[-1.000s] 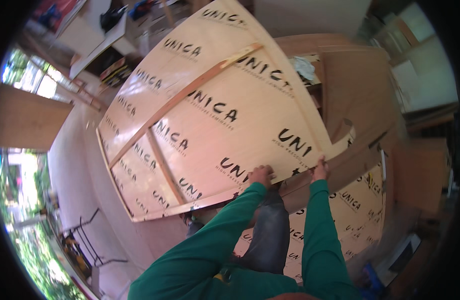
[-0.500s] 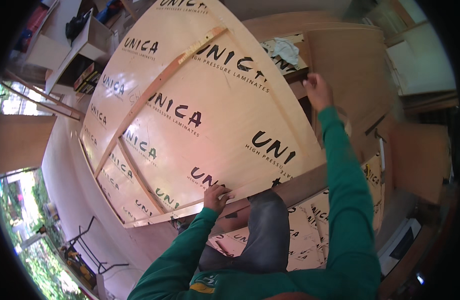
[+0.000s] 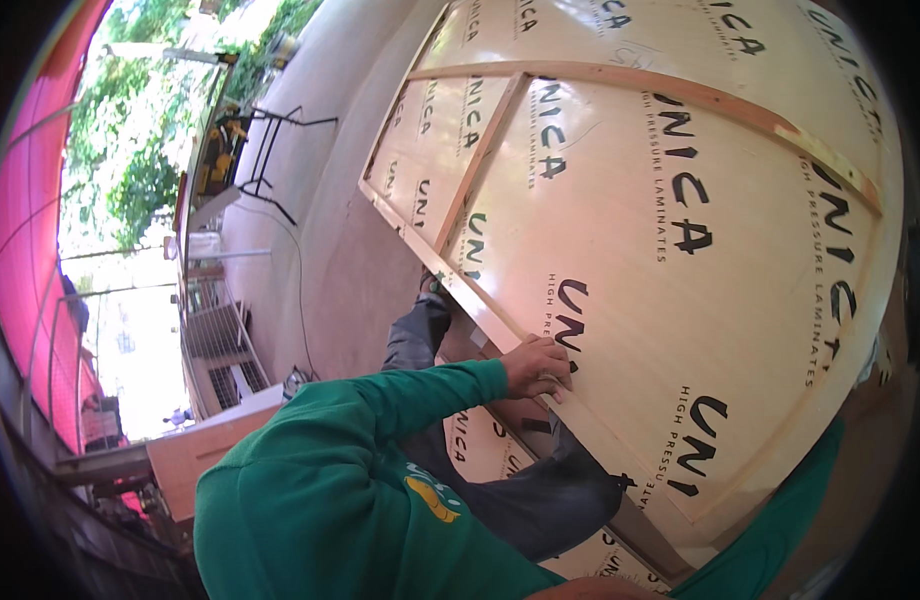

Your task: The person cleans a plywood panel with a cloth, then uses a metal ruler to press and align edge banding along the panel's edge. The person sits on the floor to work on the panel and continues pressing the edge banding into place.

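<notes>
A large laminated plywood panel (image 3: 620, 220) with repeated black printing and pale wooden battens (image 3: 480, 155) fills the right of the head view, tilted up in front of me. My left hand (image 3: 538, 368) grips its near edge strip (image 3: 490, 315), fingers bent over the wood. My right sleeve (image 3: 800, 500) runs up along the panel's lower right, with the hand hidden behind it. My grey-trousered leg (image 3: 520, 510) is bent under the panel, over another printed sheet (image 3: 465, 430).
A concrete floor (image 3: 320, 190) stretches left, with a black folding stand (image 3: 280, 140) and a cable. Beyond are a yellow-and-black power tool (image 3: 218, 160), metal grating (image 3: 215, 340), pink sheeting (image 3: 25, 250) and greenery outside. A brown board (image 3: 200, 465) lies at lower left.
The view has swung toward the open left side, shifting the panel rightward in the picture. My right hand, raised beside the panel earlier, has gone out of sight; my left stays on the edge.
</notes>
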Available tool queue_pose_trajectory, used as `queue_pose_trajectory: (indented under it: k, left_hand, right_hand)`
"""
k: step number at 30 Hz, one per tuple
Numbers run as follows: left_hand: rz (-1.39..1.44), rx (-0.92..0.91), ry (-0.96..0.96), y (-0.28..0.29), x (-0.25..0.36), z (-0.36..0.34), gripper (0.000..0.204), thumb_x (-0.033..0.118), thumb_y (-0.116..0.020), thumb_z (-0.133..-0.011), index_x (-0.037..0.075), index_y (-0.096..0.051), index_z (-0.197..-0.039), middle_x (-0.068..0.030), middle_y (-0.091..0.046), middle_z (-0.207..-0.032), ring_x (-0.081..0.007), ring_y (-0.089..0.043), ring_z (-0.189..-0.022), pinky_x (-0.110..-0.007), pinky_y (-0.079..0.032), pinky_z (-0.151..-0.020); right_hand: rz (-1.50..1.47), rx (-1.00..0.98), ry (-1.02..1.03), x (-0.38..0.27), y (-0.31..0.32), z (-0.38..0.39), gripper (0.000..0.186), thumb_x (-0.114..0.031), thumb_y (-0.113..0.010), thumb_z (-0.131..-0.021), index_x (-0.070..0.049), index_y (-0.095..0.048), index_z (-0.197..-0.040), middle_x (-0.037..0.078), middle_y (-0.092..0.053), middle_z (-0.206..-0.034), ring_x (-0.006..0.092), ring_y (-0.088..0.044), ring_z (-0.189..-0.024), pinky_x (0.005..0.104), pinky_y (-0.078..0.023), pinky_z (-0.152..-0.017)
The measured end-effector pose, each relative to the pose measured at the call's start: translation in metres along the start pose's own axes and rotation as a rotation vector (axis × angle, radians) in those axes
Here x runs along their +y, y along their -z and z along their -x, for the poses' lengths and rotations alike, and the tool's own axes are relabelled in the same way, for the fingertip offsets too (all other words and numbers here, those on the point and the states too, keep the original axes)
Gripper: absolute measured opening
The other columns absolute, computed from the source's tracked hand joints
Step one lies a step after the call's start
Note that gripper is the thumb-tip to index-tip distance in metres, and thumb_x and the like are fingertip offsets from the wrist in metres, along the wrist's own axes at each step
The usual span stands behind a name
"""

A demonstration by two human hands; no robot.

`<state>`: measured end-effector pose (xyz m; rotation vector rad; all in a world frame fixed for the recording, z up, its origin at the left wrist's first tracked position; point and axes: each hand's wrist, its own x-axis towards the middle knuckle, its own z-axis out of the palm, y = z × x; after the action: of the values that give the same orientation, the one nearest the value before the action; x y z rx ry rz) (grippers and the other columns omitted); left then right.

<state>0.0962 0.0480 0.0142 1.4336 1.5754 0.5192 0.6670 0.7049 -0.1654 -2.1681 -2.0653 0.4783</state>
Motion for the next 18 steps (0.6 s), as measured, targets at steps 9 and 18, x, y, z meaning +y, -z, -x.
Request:
queue_pose_trajectory:
  k: [9,18]
  left_hand:
    - [0.058,0.105,-0.062,-0.013,0.003,-0.002,0.019,0.032,-0.087,-0.090,0.025,-0.082,-0.107,0.0045,-0.066,-0.108,-0.0226,-0.059,-0.114,-0.044,-0.039,-0.105]
    - [0.126,0.098,-0.036,-0.009,-0.002,-0.007,0.017,0.036,-0.086,-0.092,0.024,-0.082,-0.103,0.0042,-0.065,-0.105,-0.0229,-0.059,-0.112,-0.044,-0.037,-0.106]
  right_hand:
    - [0.129,0.027,-0.006,0.006,0.040,-0.015,0.053,-0.030,-0.074,-0.103,-0.002,-0.062,-0.145,0.023,-0.067,-0.138,0.0375,-0.064,-0.128,0.0476,-0.053,-0.107]
    - [0.183,0.144,0.018,-0.001,0.114,0.004,0.045,-0.026,-0.070,-0.105,-0.002,-0.063,-0.142,0.020,-0.068,-0.133,0.0352,-0.065,-0.123,0.0465,-0.054,-0.105]
